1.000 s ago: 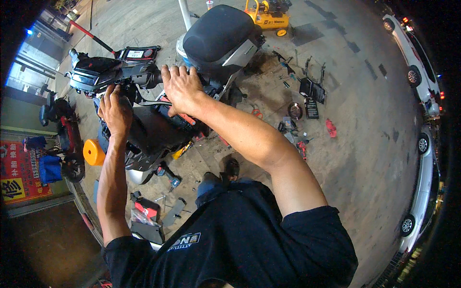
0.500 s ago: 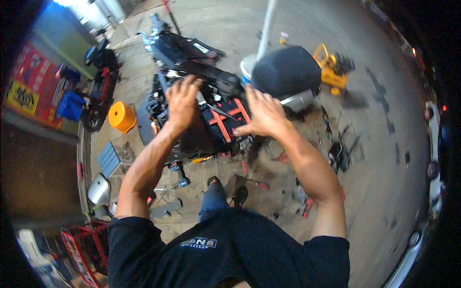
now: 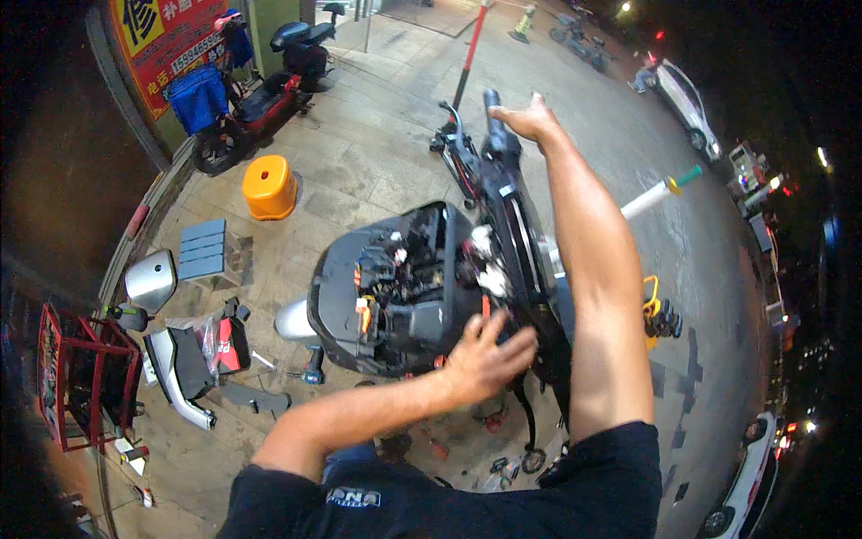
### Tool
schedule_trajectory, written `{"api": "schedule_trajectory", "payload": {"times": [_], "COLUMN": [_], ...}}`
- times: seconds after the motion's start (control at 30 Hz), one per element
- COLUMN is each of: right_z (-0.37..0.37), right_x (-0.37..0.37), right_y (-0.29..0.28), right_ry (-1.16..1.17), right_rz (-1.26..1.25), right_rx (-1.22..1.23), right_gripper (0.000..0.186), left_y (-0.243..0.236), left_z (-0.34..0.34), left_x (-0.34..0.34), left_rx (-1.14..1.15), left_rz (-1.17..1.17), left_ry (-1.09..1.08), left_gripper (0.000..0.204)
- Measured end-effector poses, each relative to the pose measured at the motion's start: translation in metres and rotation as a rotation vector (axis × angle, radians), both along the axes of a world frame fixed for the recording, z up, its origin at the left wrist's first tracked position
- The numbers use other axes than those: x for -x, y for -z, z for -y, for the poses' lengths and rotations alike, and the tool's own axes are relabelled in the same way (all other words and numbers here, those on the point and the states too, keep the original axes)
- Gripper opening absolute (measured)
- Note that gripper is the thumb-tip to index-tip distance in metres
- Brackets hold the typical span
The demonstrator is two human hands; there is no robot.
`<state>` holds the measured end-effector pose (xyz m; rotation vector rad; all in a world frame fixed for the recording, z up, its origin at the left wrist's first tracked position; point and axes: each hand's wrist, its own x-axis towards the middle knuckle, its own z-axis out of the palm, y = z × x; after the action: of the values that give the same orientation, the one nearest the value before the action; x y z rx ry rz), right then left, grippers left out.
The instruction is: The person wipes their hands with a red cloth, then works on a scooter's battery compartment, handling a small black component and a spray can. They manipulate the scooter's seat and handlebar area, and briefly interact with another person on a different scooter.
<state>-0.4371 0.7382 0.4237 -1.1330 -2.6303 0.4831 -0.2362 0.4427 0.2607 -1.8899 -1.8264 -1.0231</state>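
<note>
A partly stripped electric scooter (image 3: 417, 287) stands before me, wires and connectors exposed inside its black body. Over its right side hangs my left hand (image 3: 485, 364), fingers spread and slightly blurred, next to white connectors (image 3: 491, 279) and dark frame parts; nothing shows in its grasp. My right arm stretches far forward. At the handlebar's dark grip (image 3: 495, 121), my right hand (image 3: 528, 119) has its thumb stretched toward the grip. Its other fingers are partly hidden; it looks open, and I cannot tell whether it touches the grip.
A yellow stool (image 3: 269, 190) and a grey slatted stool (image 3: 203, 250) stand left. Loose panels (image 3: 177, 373) and a cordless drill (image 3: 313, 366) lie on the paving. Another scooter (image 3: 260, 112) is parked far left, a red rack (image 3: 85, 377) near left. A white pole (image 3: 648, 199) crosses at right.
My view has swung, bringing the scooter's handlebar nearer. My right hand has moved from the orange-red frame area to the handlebar grip; my left hand is now at the scooter's right side.
</note>
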Motion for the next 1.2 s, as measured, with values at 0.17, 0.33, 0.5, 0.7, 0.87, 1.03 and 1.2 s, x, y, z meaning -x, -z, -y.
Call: {"api": "schedule_trajectory", "payload": {"times": [0.17, 0.33, 0.5, 0.7, 0.87, 1.03, 1.2], "right_z": [0.000, -0.002, -0.006, -0.001, 0.006, -0.005, 0.006], "right_x": [0.104, 0.112, 0.107, 0.109, 0.109, 0.103, 0.101], "right_y": [0.040, 0.048, 0.041, 0.049, 0.050, 0.049, 0.039], "right_ry": [0.138, 0.201, 0.157, 0.186, 0.206, 0.122, 0.062], "right_rz": [0.256, 0.352, 0.350, 0.338, 0.444, 0.453, 0.312], "right_rx": [0.048, 0.022, -0.022, -0.020, -0.081, -0.115, -0.083], "right_gripper": [0.132, 0.132, 0.118, 0.142, 0.145, 0.133, 0.144], "left_y": [0.006, 0.009, 0.011, 0.014, 0.015, 0.013, 0.011], "left_z": [0.002, 0.002, 0.001, 0.001, 0.002, 0.001, 0.000], "left_x": [-0.002, -0.005, -0.003, -0.005, -0.008, -0.007, -0.009], "left_rx": [0.039, 0.014, 0.037, 0.027, 0.049, -0.018, 0.002], "left_rz": [0.019, 0.148, 0.137, 0.093, 0.156, 0.144, 0.041], "left_ry": [-0.003, 0.053, 0.072, 0.040, 0.083, 0.016, -0.069], "left_gripper": [0.046, 0.047, 0.046, 0.046, 0.045, 0.042, 0.038]}}
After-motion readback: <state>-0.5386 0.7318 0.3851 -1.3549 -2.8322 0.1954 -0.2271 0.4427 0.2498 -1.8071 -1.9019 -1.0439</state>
